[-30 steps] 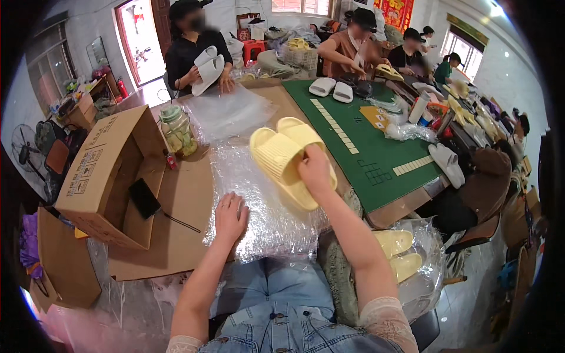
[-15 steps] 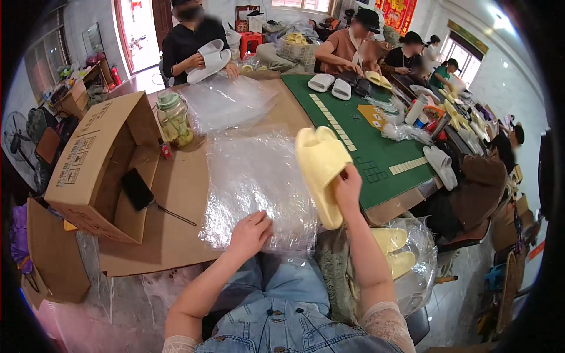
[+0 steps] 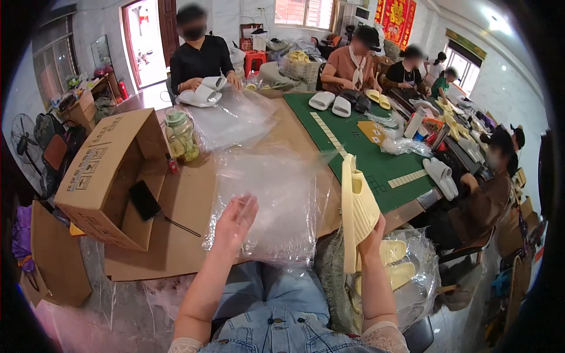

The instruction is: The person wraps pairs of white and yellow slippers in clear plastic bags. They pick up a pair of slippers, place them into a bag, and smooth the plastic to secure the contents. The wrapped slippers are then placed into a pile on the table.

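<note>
My right hand (image 3: 372, 234) is closed round a pale yellow slide slipper (image 3: 360, 212), held up on edge at the table's right front edge. Its toe points away from me, and its thick sole faces left. Clear plastic bags (image 3: 271, 206) lie flat in a stack in front of me. Over their left part is my left hand (image 3: 235, 220), raised, fingers curled in a pinch on thin clear film of the top bag. More yellow slippers (image 3: 393, 252) lie in a clear plastic bag low at my right.
An open cardboard box (image 3: 106, 176) lies on its side at left, with a black phone (image 3: 144, 200) at its opening. Beside it stand a glass jar (image 3: 182, 136) and a small red bottle (image 3: 172, 164). White slippers (image 3: 440, 176) rest on the green mat (image 3: 318, 109). Other people work around the tables.
The slipper has moved right and turned on edge in my right hand. My left hand has risen from flat on the bags into a pinch. The person across has lowered the white slippers.
</note>
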The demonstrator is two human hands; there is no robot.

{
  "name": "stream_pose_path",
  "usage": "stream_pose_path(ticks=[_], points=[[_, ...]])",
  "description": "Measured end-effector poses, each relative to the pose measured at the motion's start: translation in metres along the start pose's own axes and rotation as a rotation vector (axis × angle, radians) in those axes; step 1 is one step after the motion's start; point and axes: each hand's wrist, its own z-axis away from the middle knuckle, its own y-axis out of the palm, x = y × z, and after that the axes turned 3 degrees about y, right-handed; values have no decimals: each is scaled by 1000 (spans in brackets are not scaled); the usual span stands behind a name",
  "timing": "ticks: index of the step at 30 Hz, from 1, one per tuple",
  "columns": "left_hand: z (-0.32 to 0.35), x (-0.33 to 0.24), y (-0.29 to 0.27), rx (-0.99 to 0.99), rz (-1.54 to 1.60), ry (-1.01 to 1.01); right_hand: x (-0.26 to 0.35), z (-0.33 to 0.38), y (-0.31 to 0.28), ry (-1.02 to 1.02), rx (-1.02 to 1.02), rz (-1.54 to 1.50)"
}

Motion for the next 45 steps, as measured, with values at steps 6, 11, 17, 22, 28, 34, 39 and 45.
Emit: stream_pose_path(ticks=[6, 11, 17, 22, 28, 34, 39, 45], points=[[-10, 17, -15, 17, 808, -173, 31, -4, 78, -380, 172, 227], [16, 57, -30, -232, 479, -147, 10, -33, 135, -434, 215, 787], [57, 68, -99, 61, -256, -249, -66, -42, 147, -387, 500, 1091], [112, -2, 13, 492, -1155, -470, -115, -52, 111, -353, 507, 1109], [47, -33, -31, 696, -2205, 441, -95, -49, 89, -310, 235, 871], [46, -5, -49, 676, -2419, 441, -53, -35, 33, -120, 38, 510], [29, 16, -57, 595, -2311, 693, -6, -6, 26, -30, 112, 302], [10, 25, -37, 442, -2255, 613, 37, 24, 17, 121, 426, 491]])
